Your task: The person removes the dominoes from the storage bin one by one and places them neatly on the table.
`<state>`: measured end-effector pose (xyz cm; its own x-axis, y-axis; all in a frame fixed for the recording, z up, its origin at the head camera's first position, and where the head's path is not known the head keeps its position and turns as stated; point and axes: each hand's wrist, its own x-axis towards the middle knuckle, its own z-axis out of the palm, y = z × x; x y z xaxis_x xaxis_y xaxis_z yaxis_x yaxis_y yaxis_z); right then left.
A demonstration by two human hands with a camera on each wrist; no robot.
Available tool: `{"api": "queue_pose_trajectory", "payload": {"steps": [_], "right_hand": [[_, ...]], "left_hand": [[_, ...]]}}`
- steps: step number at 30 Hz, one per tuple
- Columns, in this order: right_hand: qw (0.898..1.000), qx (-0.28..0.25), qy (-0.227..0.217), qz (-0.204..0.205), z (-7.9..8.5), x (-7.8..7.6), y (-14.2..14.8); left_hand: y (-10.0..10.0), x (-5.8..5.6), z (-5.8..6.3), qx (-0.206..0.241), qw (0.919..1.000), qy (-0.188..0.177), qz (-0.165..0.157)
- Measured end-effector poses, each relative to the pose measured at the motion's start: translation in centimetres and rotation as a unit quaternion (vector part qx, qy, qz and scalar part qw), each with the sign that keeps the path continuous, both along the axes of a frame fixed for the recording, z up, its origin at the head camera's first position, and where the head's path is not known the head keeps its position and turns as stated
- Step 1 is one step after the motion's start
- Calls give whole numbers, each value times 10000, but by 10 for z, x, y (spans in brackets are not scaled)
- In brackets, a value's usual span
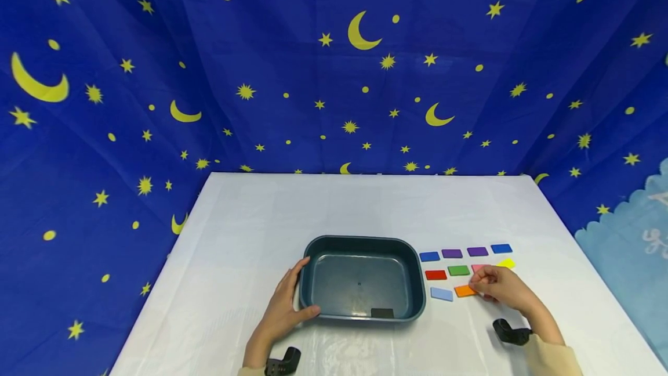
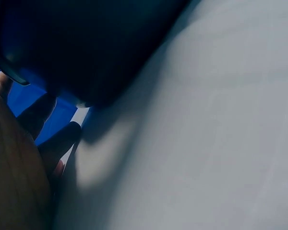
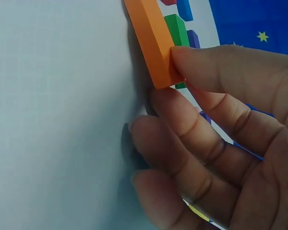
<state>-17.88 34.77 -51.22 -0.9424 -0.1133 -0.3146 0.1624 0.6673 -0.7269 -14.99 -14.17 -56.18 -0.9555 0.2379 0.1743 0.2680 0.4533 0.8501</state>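
My left hand (image 1: 284, 309) grips the near left corner of a dark teal plastic tub (image 1: 308, 242), thumb at the front rim and fingers along the left side. In the left wrist view, that hand's fingers (image 2: 62, 141) reach toward the tub's outer wall (image 2: 86, 52). Right of the tub, my right hand (image 1: 503, 290) pinches the right end of an orange block (image 1: 464, 290) between thumb and fingers. Seen from the right wrist, the thumb presses on the side of this flat, rectangular orange block (image 3: 153, 43). A black block (image 1: 382, 313) lies inside the tub near its front wall.
Flat blocks lie in rows right of the tub: light blue (image 1: 441, 294), red (image 1: 435, 275), green (image 1: 458, 270), pink (image 1: 479, 268), yellow (image 1: 506, 263), purple (image 1: 452, 253) and blue (image 1: 501, 248) among them. A white-covered table (image 1: 250, 208) meets a starry blue curtain (image 1: 292, 132).
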Motion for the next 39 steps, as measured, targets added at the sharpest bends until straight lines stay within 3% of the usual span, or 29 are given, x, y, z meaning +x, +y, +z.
{"api": "queue_pose_trajectory", "payload": {"steps": [14, 28, 33, 39], "right_hand": [[9991, 194, 80, -377, -7, 1, -1], [9989, 172, 150, -419, -6, 4, -7], [9961, 737, 393, -283, -5, 5, -10], [9832, 1588, 889, 131, 7, 2, -30]], "left_hand": [[-1, 0, 1, 8, 10000, 7, 21], [-2, 1, 2, 57, 10000, -39, -16], [-1, 1, 1, 52, 10000, -22, -16], [0, 1, 0, 78, 10000, -6, -27]]}}
